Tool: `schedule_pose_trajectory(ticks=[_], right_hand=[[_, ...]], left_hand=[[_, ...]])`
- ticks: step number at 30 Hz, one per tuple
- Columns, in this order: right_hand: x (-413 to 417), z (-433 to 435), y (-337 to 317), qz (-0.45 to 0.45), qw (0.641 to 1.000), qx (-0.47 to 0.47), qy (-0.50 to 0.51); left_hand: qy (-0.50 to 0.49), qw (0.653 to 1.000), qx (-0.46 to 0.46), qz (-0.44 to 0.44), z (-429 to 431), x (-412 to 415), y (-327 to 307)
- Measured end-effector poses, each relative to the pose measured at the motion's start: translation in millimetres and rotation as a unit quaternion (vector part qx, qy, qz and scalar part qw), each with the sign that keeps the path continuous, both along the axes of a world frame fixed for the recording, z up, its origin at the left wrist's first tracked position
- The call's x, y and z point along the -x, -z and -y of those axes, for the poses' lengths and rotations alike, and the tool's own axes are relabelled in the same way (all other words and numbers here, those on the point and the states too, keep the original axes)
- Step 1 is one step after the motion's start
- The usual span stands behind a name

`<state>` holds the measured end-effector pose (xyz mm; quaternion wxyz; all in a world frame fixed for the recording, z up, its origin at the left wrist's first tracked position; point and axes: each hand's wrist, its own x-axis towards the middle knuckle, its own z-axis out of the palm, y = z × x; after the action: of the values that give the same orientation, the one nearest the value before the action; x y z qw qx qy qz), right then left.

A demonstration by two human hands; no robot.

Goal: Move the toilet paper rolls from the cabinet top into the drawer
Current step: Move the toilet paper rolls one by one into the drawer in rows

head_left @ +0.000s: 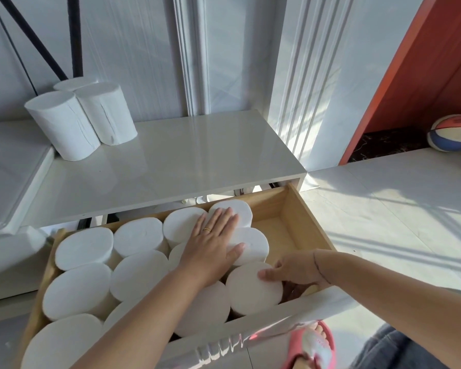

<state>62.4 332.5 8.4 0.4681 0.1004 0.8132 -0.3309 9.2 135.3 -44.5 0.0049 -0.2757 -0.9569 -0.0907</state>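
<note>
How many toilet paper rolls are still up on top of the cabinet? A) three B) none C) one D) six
A: three rolls stand upright in a cluster at the back left of the cabinet top, while the rest fill the drawer.

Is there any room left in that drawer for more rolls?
Only the drawer's far right corner shows bare wood, bordered by its right wall and the rolls under the left hand. Elsewhere rolls are packed tight. The right hand grips the near-right roll.
</note>
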Motion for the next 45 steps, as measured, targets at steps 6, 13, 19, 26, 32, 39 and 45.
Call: schedule_pose_trajectory(ticks=[6,13,19,26,32,39,45], right_hand=[[29,21,-46,-0.328,0.925,-0.172,-0.088],[116,106,-54,-0.451,0.889,0.079,0.010],[203,186,-45,-0.498,0.849,0.155,0.089],[302,258,-57,-0.535,0.810,0.185,0.156],[344,295,-50,-0.508,0.815,0.217,0.171],[358,327,-46,-0.539,0.790,0.214,0.199],[353,327,-44,-0.569,0.771,0.190,0.212]], left_hand=[[-0.039,0.998,-0.042,-0.012,33,4,-14],[-0.136,0.990,-0.029,-0.037,120,33,-43],[-0.186,0.981,-0.036,-0.044,164,54,-45],[-0.213,0.974,-0.027,-0.073,175,89,-34],[-0.222,0.969,-0.031,-0.100,173,90,-28],[-0.224,0.967,-0.041,-0.115,173,89,-27],[-0.225,0.967,-0.035,-0.112,175,90,-25]])
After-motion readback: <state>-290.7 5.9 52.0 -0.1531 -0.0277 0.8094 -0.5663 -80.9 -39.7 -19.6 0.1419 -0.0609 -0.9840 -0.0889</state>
